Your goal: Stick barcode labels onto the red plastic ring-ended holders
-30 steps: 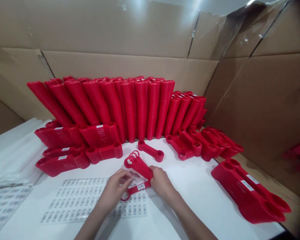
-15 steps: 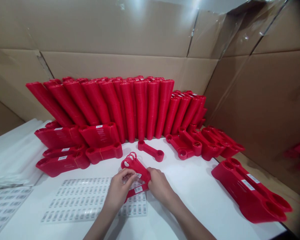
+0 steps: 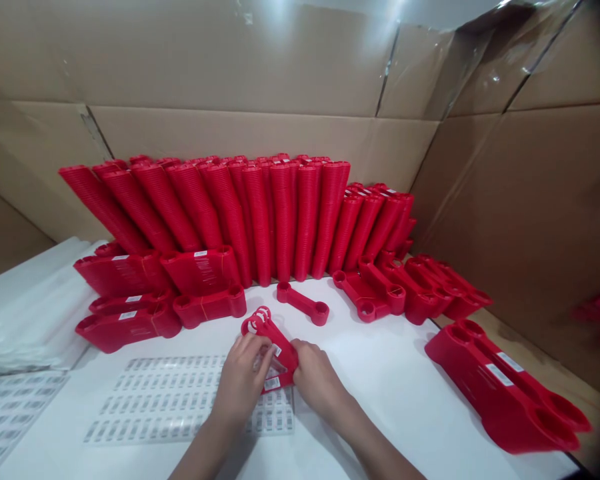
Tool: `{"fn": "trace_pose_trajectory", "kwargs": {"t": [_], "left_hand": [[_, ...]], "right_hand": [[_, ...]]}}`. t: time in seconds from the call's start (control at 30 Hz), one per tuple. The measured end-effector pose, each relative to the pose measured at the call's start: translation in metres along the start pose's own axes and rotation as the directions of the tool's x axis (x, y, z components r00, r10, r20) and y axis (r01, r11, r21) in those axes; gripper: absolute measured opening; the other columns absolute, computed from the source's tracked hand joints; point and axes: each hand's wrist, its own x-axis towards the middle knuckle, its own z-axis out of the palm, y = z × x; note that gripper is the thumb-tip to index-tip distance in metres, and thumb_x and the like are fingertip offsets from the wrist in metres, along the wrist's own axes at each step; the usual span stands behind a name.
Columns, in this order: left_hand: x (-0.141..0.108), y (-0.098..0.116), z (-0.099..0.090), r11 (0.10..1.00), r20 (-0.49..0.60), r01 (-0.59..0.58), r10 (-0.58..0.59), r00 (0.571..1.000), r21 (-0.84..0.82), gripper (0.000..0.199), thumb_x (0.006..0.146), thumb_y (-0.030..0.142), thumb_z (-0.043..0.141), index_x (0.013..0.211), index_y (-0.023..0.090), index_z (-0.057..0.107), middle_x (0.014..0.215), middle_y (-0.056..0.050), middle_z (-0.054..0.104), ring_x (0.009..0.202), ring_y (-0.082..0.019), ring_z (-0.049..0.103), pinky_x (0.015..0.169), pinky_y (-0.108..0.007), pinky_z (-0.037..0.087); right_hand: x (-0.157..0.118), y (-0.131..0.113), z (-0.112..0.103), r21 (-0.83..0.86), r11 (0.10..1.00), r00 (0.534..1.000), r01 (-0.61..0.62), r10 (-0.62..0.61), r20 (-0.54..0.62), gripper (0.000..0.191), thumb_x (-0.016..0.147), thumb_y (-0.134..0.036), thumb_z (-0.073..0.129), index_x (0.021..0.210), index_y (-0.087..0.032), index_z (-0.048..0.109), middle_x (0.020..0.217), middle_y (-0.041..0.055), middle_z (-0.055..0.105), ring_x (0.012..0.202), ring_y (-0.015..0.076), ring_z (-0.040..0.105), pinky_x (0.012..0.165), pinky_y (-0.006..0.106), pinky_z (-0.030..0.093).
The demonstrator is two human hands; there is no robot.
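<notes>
My right hand (image 3: pixel 316 375) grips the right end of several red plastic pieces with ringed ends (image 3: pixel 281 341), fanned apart over the table. My left hand (image 3: pixel 244 373) is closed in a pinch at their left side, thumb and fingertips at a small white barcode sticker (image 3: pixel 277 350). Another barcode sticker (image 3: pixel 272 384) lies flat on the lowest red piece. Under the left hand and forearm rests a sheet of barcode stickers (image 3: pixel 155 393), partly covered. A single red piece (image 3: pixel 303 304) lies just beyond the hands.
Tall stacks of red pieces (image 3: pixel 260 220) stand along the cardboard wall (image 3: pixel 260 80). Banded red bundles lie at left (image 3: pixel 130 327) and right (image 3: pixel 505 387). Clear plastic bags (image 3: pixel 30 307) and another sticker sheet (image 3: pixel 15 413) occupy the left side of the white table (image 3: pixel 370 373).
The fanned red pieces have closed up a little, and both hands have shifted slightly. My left fingertips stay at the small sticker, and the right hand keeps its grip.
</notes>
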Motion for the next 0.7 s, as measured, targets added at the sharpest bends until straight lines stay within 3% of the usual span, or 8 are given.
{"fn": "trace_pose_trajectory", "kwargs": {"t": [0.1,0.2,0.33,0.57,0.7], "left_hand": [[0.001,-0.006,0.002,0.985,-0.049,-0.094,0.102,0.994,0.145,0.016,0.086,0.03,0.042,0.092,0.019,0.053,0.082,-0.003,0.055,0.076,-0.019,0.049,0.07,-0.034,0.041],[0.003,-0.009,-0.001,0.982,-0.152,-0.062,0.09,0.984,0.179,0.023,0.086,0.032,0.043,0.102,0.018,0.05,0.083,-0.004,0.052,0.078,-0.019,0.05,0.071,-0.035,0.043],[0.005,-0.007,-0.01,0.995,-0.283,0.097,-0.09,0.955,0.013,0.029,0.086,0.036,0.043,0.11,0.021,0.048,0.096,-0.005,0.045,0.072,-0.015,0.051,0.067,-0.032,0.048],[0.005,-0.004,-0.013,0.963,-0.302,0.149,-0.215,0.929,-0.225,0.019,0.081,0.032,0.047,0.097,0.021,0.05,0.101,-0.004,0.043,0.071,-0.012,0.053,0.069,-0.03,0.049],[0.006,-0.008,-0.012,0.911,-0.257,0.216,-0.315,0.914,-0.351,0.023,0.081,0.032,0.047,0.102,0.021,0.046,0.099,-0.004,0.048,0.073,-0.014,0.054,0.07,-0.031,0.048]], "right_hand": [[-0.001,0.0,0.002,0.009,1.0,1.0,0.007,-0.007,0.006,0.035,0.065,0.003,0.037,0.086,-0.014,0.057,0.087,0.0097,0.063,0.078,0.019,0.06,0.061,0.023,0.038],[-0.002,-0.001,0.003,0.024,1.0,1.0,0.02,-0.02,0.018,0.032,0.066,0.002,0.037,0.085,-0.015,0.057,0.085,0.0083,0.063,0.076,0.0178,0.06,0.058,0.022,0.036],[-0.004,-0.001,0.003,0.075,0.996,0.998,0.058,-0.06,0.025,0.026,0.071,-0.003,0.038,0.084,-0.015,0.057,0.085,0.0079,0.063,0.072,0.0162,0.058,0.054,0.021,0.034],[-0.001,0.001,0.001,0.083,0.992,0.996,0.093,-0.092,-0.021,0.028,0.071,-0.002,0.038,0.087,-0.015,0.057,0.088,0.0074,0.062,0.079,0.0161,0.058,0.061,0.022,0.034],[-0.002,-0.002,0.001,0.048,0.994,0.995,0.099,-0.099,-0.003,0.026,0.075,-0.005,0.039,0.092,-0.015,0.057,0.093,0.0088,0.061,0.082,0.0168,0.057,0.064,0.023,0.035]]}}
